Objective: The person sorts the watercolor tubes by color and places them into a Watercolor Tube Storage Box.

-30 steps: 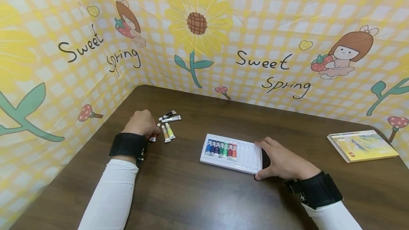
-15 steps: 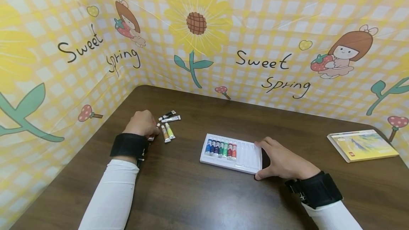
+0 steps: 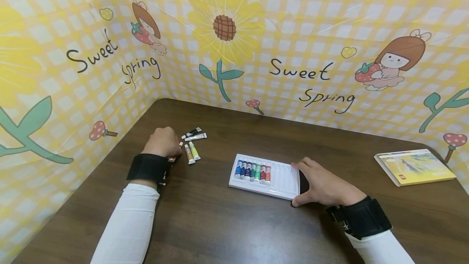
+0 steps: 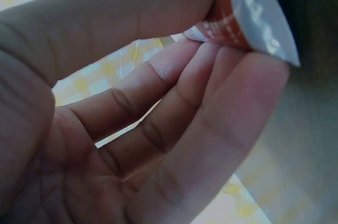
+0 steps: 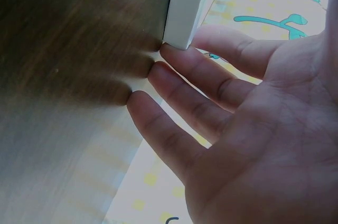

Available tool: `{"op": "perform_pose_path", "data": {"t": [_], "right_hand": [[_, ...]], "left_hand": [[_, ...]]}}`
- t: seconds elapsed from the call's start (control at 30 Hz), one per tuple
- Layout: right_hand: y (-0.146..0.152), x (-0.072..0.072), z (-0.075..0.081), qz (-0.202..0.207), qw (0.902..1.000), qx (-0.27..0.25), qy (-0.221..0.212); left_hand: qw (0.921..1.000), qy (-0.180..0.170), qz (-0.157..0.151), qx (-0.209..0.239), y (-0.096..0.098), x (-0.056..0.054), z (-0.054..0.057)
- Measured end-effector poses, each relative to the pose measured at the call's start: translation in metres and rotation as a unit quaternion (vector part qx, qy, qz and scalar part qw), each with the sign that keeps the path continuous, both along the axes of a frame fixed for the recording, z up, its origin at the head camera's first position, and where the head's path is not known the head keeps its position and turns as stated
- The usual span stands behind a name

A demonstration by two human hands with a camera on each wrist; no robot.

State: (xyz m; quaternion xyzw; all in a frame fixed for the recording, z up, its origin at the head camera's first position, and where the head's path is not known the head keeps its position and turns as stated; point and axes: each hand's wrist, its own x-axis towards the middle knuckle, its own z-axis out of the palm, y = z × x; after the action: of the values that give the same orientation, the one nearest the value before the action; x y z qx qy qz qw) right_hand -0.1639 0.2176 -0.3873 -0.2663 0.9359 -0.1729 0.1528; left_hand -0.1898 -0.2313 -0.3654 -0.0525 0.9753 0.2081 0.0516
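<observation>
My left hand (image 3: pixel 161 141) is at the table's left side. Its thumb and fingertips pinch a reddish-brown paint tube (image 4: pixel 225 21), whose flat white crimped end shows in the left wrist view. Beside that hand lie an ochre paint tube (image 3: pixel 189 154), a yellow paint tube (image 3: pixel 195 150), a white paint tube (image 3: pixel 196 137) and a black one (image 3: pixel 191 133). My right hand (image 3: pixel 327 182) holds the right end of a white plastic tray (image 3: pixel 287 178), thumb at its near corner and fingers at the far corner. Several blue, green and red tubes (image 3: pixel 253 171) fill its left slots.
A yellow illustrated box (image 3: pixel 417 167) lies at the right of the brown wooden table (image 3: pixel 220 223). A yellow checked cloth (image 3: pixel 307 23) with flowers and lettering hangs behind and along the left edge.
The left hand has drawn the reddish-brown tube in slightly, so less of it shows beside the fingers in the head view. The right hand and the tray stay in place.
</observation>
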Motion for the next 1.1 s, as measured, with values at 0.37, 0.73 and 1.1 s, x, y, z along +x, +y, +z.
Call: {"op": "perform_pose_path", "data": {"t": [0.37, 0.73, 1.1], "right_hand": [[-0.001, 0.001, 0.001, 0.002, 1.0000, 0.000, -0.004], [0.001, 0.002, 0.001, 0.000, 1.0000, 0.001, -0.005], [-0.001, 0.000, 0.000, -0.008, 1.0000, 0.002, -0.004]], "left_hand": [[0.9972, 0.073, 0.005, -0.011, 0.008, -0.002, 0.002], [0.9933, 0.107, -0.038, -0.023, 0.065, 0.001, 0.006], [0.9856, 0.121, -0.115, -0.026, 0.139, 0.013, 0.000]]}}
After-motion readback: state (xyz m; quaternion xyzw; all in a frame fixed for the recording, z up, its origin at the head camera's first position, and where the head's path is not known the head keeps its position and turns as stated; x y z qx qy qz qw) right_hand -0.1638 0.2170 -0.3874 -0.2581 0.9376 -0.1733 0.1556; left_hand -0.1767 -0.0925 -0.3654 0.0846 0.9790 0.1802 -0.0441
